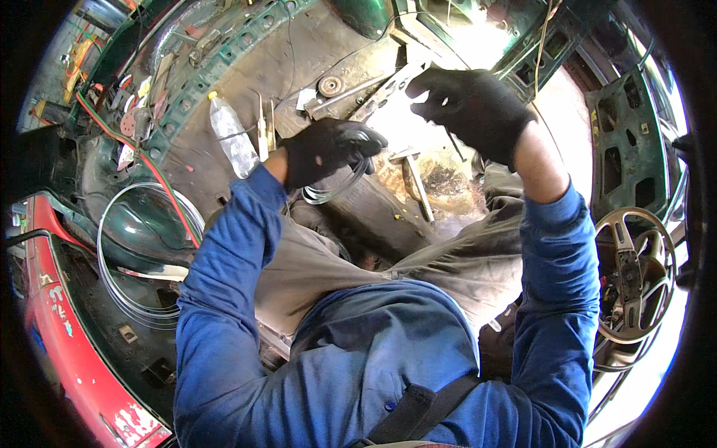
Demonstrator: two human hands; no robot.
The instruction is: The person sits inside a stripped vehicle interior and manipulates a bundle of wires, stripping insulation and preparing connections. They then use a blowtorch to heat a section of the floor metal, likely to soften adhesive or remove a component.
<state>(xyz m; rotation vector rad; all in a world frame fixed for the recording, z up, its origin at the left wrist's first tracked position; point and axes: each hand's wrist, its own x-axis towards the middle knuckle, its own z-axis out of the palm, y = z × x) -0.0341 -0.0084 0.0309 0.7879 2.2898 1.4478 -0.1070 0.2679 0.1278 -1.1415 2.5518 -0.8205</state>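
Bent left fingers around wire coil

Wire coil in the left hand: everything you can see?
The wire coil is thin, silvery and metal-looking, wound in several rounded loops. The black-gloved left hand grips it, covering part of it; the exposed loops show below the hand, toward the person's lap. Its ends can't be made out.
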